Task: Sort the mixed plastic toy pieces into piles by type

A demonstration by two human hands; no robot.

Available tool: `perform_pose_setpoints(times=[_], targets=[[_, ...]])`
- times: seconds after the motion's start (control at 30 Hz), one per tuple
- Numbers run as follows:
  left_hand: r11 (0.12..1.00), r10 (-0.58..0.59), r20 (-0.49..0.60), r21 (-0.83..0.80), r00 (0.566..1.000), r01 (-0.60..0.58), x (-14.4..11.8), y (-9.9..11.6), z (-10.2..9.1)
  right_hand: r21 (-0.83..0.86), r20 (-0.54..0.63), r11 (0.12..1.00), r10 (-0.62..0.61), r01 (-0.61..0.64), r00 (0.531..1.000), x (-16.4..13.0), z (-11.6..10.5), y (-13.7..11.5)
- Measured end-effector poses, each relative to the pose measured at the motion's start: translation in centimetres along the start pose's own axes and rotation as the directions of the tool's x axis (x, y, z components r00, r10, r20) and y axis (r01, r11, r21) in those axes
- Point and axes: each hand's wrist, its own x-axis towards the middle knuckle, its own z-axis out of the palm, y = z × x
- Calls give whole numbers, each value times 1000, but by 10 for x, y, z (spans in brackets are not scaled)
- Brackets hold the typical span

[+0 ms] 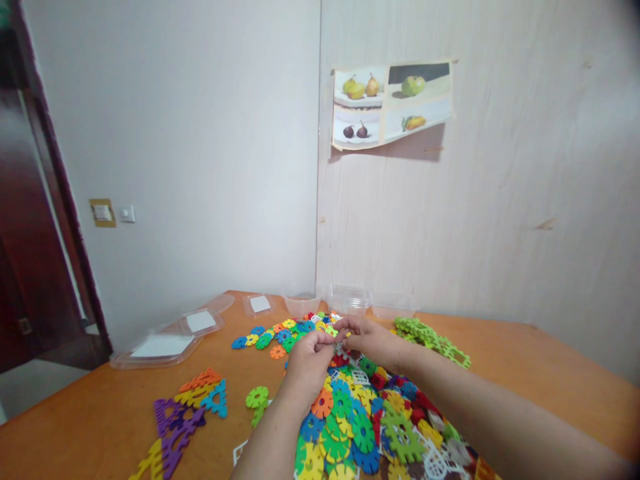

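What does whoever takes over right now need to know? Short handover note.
Left hand and right hand meet over the pile of coloured gear pieces, both pinching a small piece between the fingertips; its shape is too small to tell.
Flat triangle pieces lie at left on the orange table, a green lattice strip at right, clear lids and tubs behind.
Most pieces lie loose.

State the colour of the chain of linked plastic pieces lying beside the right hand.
Light green chain of linked plastic pieces, clearest in the head view.
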Motion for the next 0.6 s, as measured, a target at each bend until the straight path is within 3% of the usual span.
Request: perform_pose_setpoints(times=[0.23,0.43,0.6], targets=[[989,-106,-272,-128,956,73,2,4,-7,-13,-210,1000,-9,6,978,-4,-5,0],[956,-181,-363,-283,914,77,5,4,-8,204,-75,965,182,-164,980,-12,15,-6],[960,-162,-389,-275,907,53,7,4,-10,438,-29,880,220,-185,975,-4,25,-12]])
